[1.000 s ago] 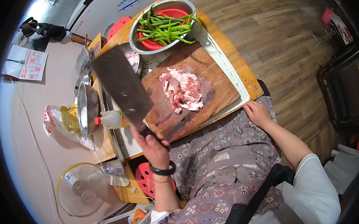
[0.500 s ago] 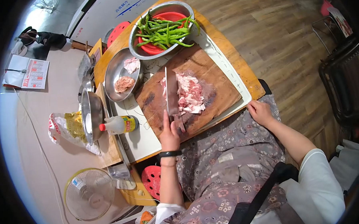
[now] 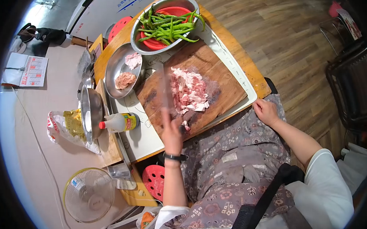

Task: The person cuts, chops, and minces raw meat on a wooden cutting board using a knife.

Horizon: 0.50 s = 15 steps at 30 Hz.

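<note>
Wood-brown cutting board (image 3: 227, 86) was set askew on a white mat (image 3: 143, 143), chopped meat (image 3: 189, 91) heaped near its middle. Cleaver (image 3: 164, 86), blurred, was held by the left hand (image 3: 172, 133); fingers were closed round the handle, one laid forward toward the blade. Blade was seen nearly edge-on, long axis near to far, just left of the heap; contact with meat or board could not be told. The heap was located far and slightly right of the left hand, clearly the nearer one. A small scrap (image 3: 186, 125) was seen by the board's near edge, right of that hand. The right hand (image 3: 266, 111) was held loosely curled at the near right corner of the table (image 3: 261, 86), well apart from the meat; its inner side was hidden, so full closure or any grip could not be told. Green peppers (image 3: 171, 29) were piled far, in a metal basin (image 3: 148, 51).
</note>
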{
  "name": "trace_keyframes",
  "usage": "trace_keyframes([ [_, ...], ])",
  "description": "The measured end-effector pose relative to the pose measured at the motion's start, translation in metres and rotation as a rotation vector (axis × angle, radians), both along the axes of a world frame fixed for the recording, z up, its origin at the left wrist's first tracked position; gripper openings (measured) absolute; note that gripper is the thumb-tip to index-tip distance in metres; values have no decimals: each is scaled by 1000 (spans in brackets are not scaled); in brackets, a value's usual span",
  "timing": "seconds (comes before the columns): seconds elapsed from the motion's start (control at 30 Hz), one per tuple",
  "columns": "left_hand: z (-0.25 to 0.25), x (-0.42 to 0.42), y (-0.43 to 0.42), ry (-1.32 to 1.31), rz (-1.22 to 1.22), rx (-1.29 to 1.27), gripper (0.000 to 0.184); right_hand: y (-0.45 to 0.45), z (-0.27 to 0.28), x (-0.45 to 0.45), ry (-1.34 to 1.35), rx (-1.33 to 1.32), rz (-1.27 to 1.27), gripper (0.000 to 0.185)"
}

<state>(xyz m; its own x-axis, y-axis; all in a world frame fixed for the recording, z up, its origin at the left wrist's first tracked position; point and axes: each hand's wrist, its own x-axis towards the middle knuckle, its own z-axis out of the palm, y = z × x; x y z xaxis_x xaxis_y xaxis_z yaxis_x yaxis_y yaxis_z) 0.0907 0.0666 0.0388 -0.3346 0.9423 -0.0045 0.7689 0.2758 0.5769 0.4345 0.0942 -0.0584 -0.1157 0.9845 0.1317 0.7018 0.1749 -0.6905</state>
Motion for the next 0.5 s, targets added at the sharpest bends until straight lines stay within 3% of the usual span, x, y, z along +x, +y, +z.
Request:
trace_keyframes([
  [0.03, 0, 3, 7, 76, -66, -107, 54, -1, 1, 0, 2, 6, 8, 10],
  [0.1, 17, -9, 13, 76, -140, -51, 52, 2, 0, 1, -30, -24, 21, 10],
  [0.17, 55, 9, 8, -134, 75, -68, 51, 0, -3, 1, -12, -27, 9, 10],
  [0.2, 25, -4, -1, -140, 48, 265, 51, -1, -3, 1, 14, -23, -8, 11],
  [0.23, -1, -9, -1, -139, 49, 261, 51, -1, -4, 1, 14, -27, -8, 11],
  [0.3, -32, -12, 1, 176, -97, 219, 53, 0, -3, 0, -10, -14, -9, 10],
  [0.37, -13, -15, 10, 314, -160, 192, 50, 0, -3, -1, -21, -9, 8, 10],
  [0.43, 26, -15, 5, 21, -19, -5, 50, -3, -5, 2, -40, -30, 24, 10],
  [0.47, 32, -12, 2, -57, 5, 196, 52, -2, -5, 1, -16, -21, 8, 10],
  [0.5, 36, -4, -2, -163, 134, 221, 53, 0, -5, 0, 9, -7, -10, 10],
])
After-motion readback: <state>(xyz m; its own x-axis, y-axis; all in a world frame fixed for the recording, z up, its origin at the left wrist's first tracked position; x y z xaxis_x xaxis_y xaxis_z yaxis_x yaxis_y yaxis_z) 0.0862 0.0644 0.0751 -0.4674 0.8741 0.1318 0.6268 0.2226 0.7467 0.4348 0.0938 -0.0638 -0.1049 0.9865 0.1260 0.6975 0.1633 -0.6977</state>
